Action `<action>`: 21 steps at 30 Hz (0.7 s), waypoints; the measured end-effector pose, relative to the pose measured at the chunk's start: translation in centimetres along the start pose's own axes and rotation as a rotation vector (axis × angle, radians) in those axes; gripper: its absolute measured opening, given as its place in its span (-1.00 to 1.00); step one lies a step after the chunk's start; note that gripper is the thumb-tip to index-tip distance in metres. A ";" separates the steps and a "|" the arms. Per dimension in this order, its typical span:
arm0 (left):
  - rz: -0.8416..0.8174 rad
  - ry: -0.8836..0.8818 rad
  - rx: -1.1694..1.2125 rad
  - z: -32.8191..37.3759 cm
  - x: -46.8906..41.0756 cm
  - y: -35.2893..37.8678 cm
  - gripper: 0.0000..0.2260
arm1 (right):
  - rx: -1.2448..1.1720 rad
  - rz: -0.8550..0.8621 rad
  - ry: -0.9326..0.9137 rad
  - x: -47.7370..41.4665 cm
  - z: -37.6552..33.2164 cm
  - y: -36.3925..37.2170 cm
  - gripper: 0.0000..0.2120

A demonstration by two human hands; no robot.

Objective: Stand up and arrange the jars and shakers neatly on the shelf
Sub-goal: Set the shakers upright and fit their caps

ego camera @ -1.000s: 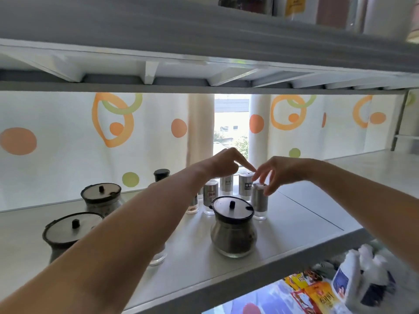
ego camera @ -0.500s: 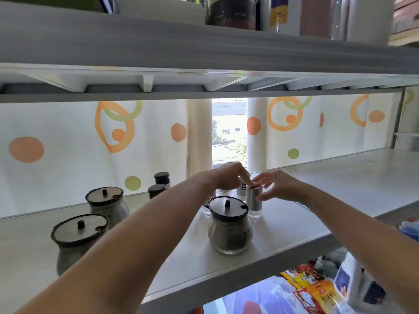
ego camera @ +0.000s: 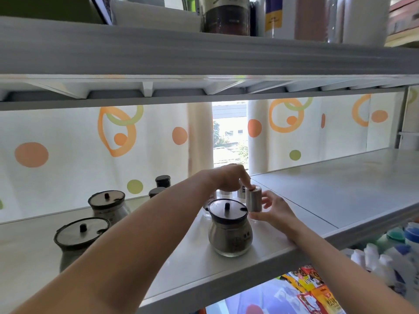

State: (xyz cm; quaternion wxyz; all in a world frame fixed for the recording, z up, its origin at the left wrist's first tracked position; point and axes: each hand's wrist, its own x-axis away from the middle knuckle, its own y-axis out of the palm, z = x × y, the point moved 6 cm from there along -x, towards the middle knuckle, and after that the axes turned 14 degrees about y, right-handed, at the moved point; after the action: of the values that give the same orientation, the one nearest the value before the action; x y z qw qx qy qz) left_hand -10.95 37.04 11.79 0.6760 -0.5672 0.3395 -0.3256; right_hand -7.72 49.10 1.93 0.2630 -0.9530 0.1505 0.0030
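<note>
1. Steel shaker stands upright on the shelf. It sits just behind and to the right of the front lidded jar, at the edge of a cluster of other shakers.
2. Left hand is over the top, with the index fingertip pressing down on the cap. The other fingers are tucked in and grasp nothing, so we read it as a steadying press.
3. Right hand has the shaker low on its body, thumb near the base and fingers curled round the far side. That's a real hold.
4. We judge the shaker light and rigid, but tall and narrow, so it will tip easily.
5. Its brushed metal sleeve looks smooth and probably slick. The clear foot looks like glass, so we'd set it down softly.
6. Best grip, to our eye, is the lower body, as now, with the finger on top to stop any lean. We'd avoid lifting by the cap, which may come loose.
7. Watch the jar right beside it, which a careless slide could knock.
</note>
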 end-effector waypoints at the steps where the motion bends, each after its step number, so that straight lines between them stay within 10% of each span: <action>1: -0.004 -0.003 0.006 0.0 0.1 0.0 -0.51 | 0.031 -0.014 -0.012 0.0 0.1 0.1 -0.52; 21: -0.035 -0.044 -0.010 0.2 0.0 0.2 -0.50 | 0.104 -0.055 0.032 0.1 0.2 0.4 -0.45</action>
State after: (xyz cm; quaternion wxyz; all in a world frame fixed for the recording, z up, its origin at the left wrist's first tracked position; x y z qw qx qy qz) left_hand -10.75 37.22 11.64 0.6747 -0.5834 0.3163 -0.3231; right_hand -7.71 48.81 1.55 0.3097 -0.9417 0.1284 -0.0271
